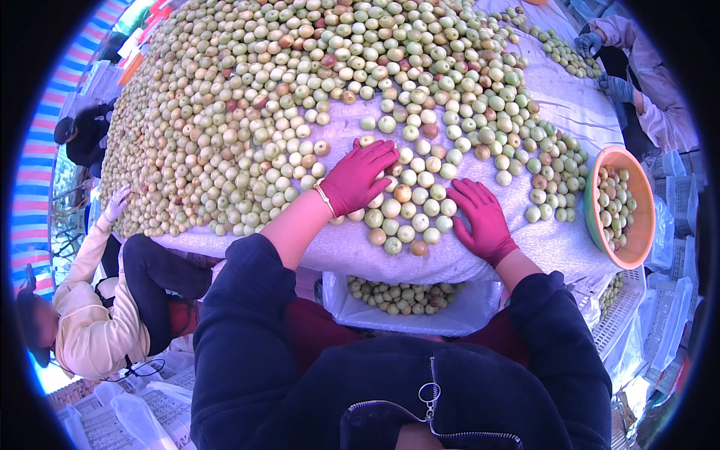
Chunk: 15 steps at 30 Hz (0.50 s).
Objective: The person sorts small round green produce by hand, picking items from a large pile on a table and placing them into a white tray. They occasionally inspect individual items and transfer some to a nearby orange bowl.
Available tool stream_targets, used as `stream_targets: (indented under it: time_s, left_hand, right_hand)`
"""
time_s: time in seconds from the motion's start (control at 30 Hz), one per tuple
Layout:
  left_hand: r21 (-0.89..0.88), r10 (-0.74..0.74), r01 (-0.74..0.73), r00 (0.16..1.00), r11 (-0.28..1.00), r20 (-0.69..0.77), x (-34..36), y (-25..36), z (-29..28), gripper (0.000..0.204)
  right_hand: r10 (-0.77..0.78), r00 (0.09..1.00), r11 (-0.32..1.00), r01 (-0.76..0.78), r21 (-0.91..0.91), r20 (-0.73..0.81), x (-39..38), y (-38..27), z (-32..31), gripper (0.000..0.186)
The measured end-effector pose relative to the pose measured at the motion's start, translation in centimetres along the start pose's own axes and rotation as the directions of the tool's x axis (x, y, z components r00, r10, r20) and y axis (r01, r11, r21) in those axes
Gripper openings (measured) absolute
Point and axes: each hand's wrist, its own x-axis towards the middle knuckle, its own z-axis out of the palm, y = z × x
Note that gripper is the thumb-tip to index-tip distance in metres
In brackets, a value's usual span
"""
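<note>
My left hand (358, 178), in a dark red glove, lies stretched out over the near part of a big heap of round green fruits (217, 127) that look like jujubes. Its fingertips rest at a few fruits. To its right, my right hand (482, 221), gloved alike, has its fingers extended on the white padded table cover (517, 247). A small cluster of fruits (412, 214) lies between the two hands, some with brown or reddish patches. Neither hand visibly grips a fruit; what lies under the left palm is hidden.
Below the table edge in front of me stands a lined crate (409, 321) with fruits inside. An orange basket (641, 217) of fruits sits at the right edge. One person (105, 322) works at the left, another person's gloved hands (616, 88) at the far right. Crates (667, 315) are stacked at right.
</note>
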Motion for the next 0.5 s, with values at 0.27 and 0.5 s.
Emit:
stream_targets:
  time_s: [0.27, 0.5]
  left_hand:
    - [-0.155, -0.161, 0.150, 0.985, 0.976, -0.062, 5.2, -3.8, -2.2, 0.030]
    - [0.205, -0.350, 0.309, 0.915, 0.929, 0.203, 9.4, -5.0, 1.1, 0.038]
  right_hand:
    - [-0.010, 1.000, 1.000, 0.010, 0.002, -0.023, 0.0, -0.1, 0.0, 0.055]
    - [-0.009, 0.999, 1.000, 0.009, 0.004, -0.045, 0.0, 0.1, 0.2, 0.051]
